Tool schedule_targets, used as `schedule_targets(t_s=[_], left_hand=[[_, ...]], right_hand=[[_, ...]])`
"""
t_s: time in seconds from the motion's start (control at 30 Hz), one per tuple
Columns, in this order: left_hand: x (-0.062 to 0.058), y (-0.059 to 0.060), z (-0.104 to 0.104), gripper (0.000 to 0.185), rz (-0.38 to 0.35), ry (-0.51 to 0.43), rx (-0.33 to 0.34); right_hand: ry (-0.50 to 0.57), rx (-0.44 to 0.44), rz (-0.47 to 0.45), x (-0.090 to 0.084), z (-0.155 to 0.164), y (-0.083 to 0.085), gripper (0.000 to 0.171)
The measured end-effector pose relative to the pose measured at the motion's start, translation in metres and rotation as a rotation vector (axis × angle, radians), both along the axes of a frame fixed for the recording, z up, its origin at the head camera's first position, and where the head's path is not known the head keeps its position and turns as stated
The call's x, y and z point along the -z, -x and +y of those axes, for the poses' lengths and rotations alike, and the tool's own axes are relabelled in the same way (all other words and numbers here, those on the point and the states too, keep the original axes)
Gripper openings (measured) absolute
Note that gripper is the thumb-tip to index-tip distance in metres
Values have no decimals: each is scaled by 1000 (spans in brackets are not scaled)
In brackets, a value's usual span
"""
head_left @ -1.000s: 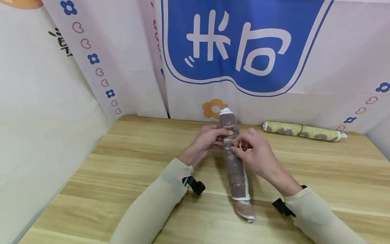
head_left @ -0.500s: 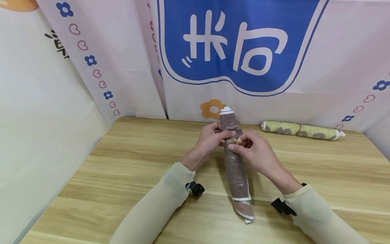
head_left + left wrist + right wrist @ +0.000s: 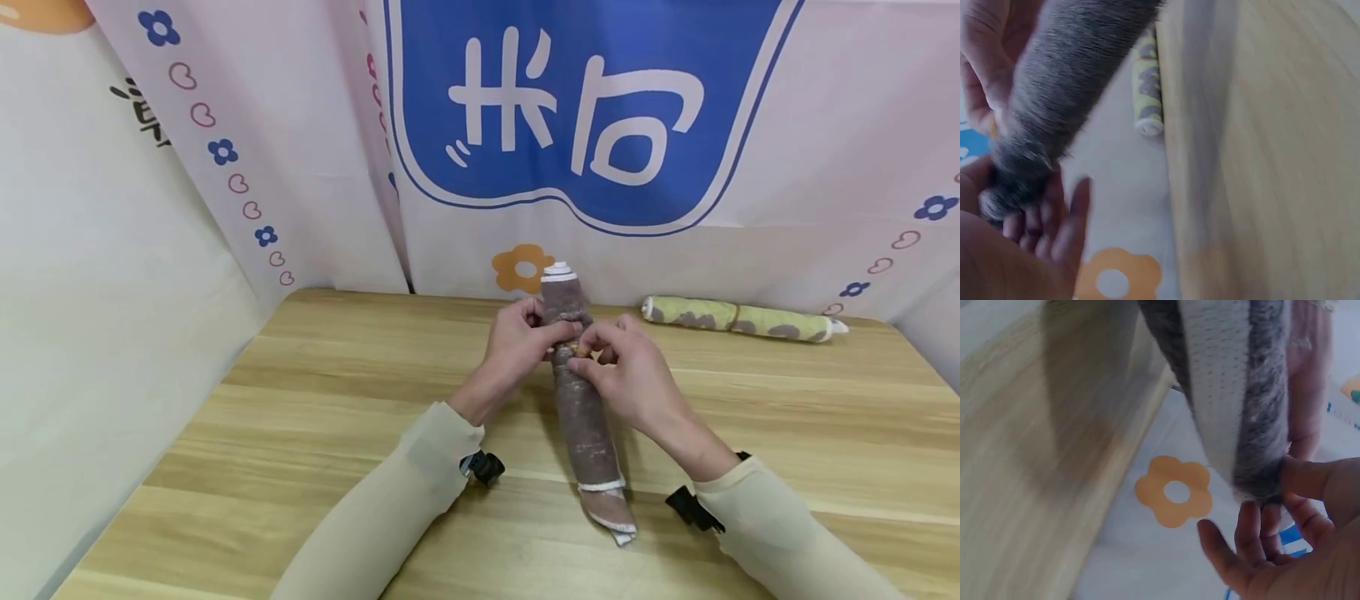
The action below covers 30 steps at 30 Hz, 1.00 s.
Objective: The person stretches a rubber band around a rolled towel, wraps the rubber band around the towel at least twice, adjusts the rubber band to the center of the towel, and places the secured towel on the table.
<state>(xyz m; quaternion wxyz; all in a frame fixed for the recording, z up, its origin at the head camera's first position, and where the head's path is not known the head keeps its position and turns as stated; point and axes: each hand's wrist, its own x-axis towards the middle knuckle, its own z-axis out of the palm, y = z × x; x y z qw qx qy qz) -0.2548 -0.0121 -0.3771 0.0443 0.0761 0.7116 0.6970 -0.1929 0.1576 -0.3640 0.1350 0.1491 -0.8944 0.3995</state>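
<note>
Your left hand point(image 3: 517, 343) curls its grip round the upper part of the rolled brown towel point(image 3: 581, 408), fingers wrapped from the left. Your right hand point(image 3: 626, 375) pinches a thin tan band point(image 3: 573, 351) against the roll just beside it. The towel lies lengthwise on the wooden worktop point(image 3: 300, 433), its far end raised. A rolled yellow towel point(image 3: 738, 319) lies well apart by the backdrop point(image 3: 570, 108).

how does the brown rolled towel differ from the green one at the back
The brown rolled towel is plain brown with white edging; the green rolled towel is yellow-green with grey-brown blotches. The brown one runs away from the person, the green one lies crosswise by the backdrop. The left hand and right hand grip the brown one; the green lies untouched. Both are tight rolls on the wooden table.
</note>
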Motion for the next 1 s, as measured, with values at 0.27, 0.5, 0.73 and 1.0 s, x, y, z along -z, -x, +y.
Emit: schedule_targets(t_s=[0.27,0.5,0.73,1.0], left_hand=[[14,18,-14,38,-167,-335,306],[18,22,-18,25,-264,-438,318],[10,19,-17,44,-235,-347,257],[3,12,-12,31,-56,-97,139]], right_hand=[[242,25,-134,5,10,11,13],[426,-54,-281,3,8,15,20],[468,-123,-367,0,7,14,23],[480,-112,-406,-2,10,11,25]])
